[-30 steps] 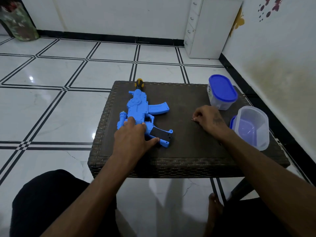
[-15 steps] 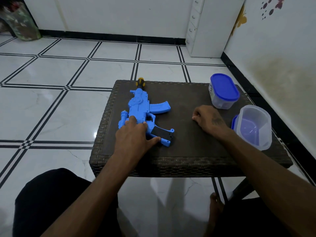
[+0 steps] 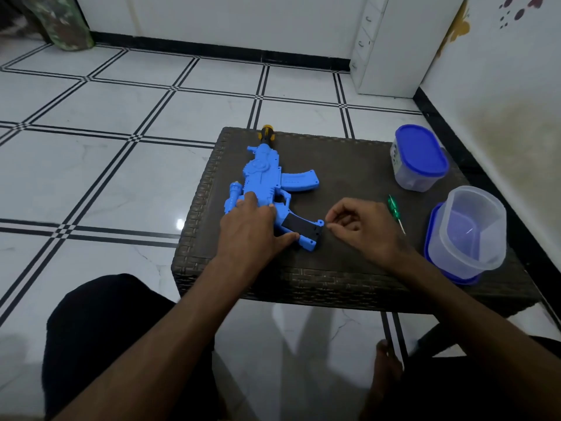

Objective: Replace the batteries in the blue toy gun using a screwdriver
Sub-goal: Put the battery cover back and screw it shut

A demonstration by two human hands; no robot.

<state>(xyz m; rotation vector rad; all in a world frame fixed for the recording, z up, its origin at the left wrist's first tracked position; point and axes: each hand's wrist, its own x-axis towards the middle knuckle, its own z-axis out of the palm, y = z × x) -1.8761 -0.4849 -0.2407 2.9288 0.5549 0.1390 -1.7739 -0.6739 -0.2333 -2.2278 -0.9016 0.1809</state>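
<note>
Your left hand [image 3: 253, 226] lies on the blue toy gun [image 3: 267, 189], which rests on its side on the dark woven table [image 3: 349, 177]; the fingers are nearly straight and press the body down, with the thumb against the lower edge of the grip. Your right hand [image 3: 364, 229] is just beside the butt end of the gun, fingers curled and fingertips brought together as if they pinch something very small, perhaps a screw, but I cannot tell if anything is really between them. It seems you are working at the black battery cover [image 3: 300, 227] in the grip. To do this step well, keep the left palm firm so the gun does not slide on the table, and bring the small piece straight to its hole in the blue tab beside the cover. The green screwdriver [image 3: 394, 211] lies just behind your right hand, away from the gun, so you can take it without moving the left hand. The gun is hard, smooth plastic with many ridges; the cover looks matte. On the far side of the screwdriver from the gun stand two clear plastic containers [image 3: 473, 232] with blue lids, one of them upside down on its lid.
</note>
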